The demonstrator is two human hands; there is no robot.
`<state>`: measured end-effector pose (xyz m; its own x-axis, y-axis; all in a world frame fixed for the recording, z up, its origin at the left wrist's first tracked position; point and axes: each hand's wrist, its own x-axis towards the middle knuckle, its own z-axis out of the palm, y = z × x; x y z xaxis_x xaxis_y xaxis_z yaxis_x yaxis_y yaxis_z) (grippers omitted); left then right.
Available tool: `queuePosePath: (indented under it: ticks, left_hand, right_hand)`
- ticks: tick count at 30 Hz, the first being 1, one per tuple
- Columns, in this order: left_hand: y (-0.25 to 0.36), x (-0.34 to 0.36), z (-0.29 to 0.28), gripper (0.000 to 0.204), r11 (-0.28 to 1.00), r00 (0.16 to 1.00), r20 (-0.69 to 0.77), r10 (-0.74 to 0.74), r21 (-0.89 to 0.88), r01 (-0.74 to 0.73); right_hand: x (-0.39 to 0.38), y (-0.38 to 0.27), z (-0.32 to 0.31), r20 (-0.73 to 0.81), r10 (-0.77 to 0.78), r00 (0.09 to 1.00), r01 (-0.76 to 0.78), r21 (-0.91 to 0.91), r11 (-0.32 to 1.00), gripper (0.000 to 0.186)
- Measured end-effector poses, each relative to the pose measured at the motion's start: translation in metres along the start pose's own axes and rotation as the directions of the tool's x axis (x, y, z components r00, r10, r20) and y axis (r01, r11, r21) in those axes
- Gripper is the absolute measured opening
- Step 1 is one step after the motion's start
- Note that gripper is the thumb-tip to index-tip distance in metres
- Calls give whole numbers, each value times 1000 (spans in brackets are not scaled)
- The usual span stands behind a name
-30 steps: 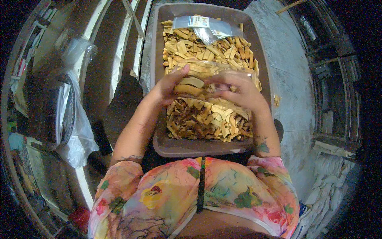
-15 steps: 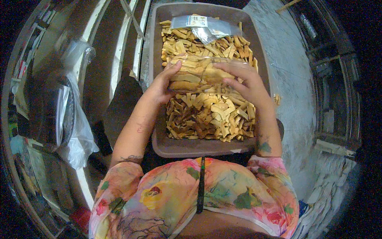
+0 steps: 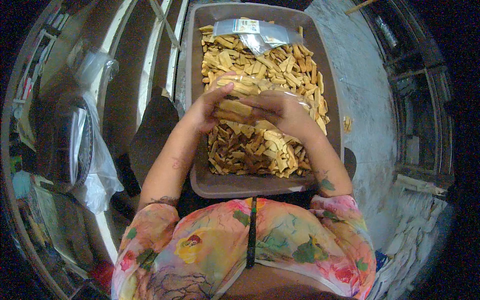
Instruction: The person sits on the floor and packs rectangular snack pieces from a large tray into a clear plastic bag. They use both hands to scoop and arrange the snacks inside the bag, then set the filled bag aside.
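A clear plastic bag (image 3: 237,89) filled with yellow-brown, wood-like pieces is held up over a brown plastic tub. My left hand (image 3: 206,111) is closed around the bag's left end, its thumb on the upper side. Across the middle and right of the bag lies my right hand (image 3: 280,111), fingers stretched to the left and flat against the plastic, somewhat blurred. Both hands hide part of the bag. Loose flat pieces (image 3: 255,150) of the same kind fill much of the tub (image 3: 197,55) below, darker at the near left.
Flat clear packets (image 3: 257,32) with a printed label rest on the pieces at the tub's far end. Crumpled plastic bags (image 3: 97,175) hang at the left, near pale slats. A few stray pieces (image 3: 347,123) lie on the grey floor (image 3: 360,100) to the right.
My right hand has shifted left and nearer to me across the bag, its fingers now straighter. The bag sits slightly lower and tilts down to the right.
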<state>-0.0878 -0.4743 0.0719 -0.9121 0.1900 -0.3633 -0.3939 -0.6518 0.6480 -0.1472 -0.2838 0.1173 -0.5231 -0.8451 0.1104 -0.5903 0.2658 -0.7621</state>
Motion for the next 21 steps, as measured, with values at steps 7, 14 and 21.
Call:
queuePosePath:
  ticks: [7, 14, 21]
  left_hand:
    - [1, -2, 5, 55, 997, 999, -38, 7, 73, -4]
    - [3, 1, 3, 59, 999, 991, -124, 46, 4, -45]
    - [6, -3, 8, 54, 997, 979, -188, 75, 9, -75]
  right_hand:
    - [-3, 1, -26, 109, 10, 994, 19, -256, 966, 36]
    - [-9, 16, -38, 78, 41, 996, 23, -677, 736, 31]
    - [-14, 11, -50, -73, 48, 996, -68, -318, 946, 25]
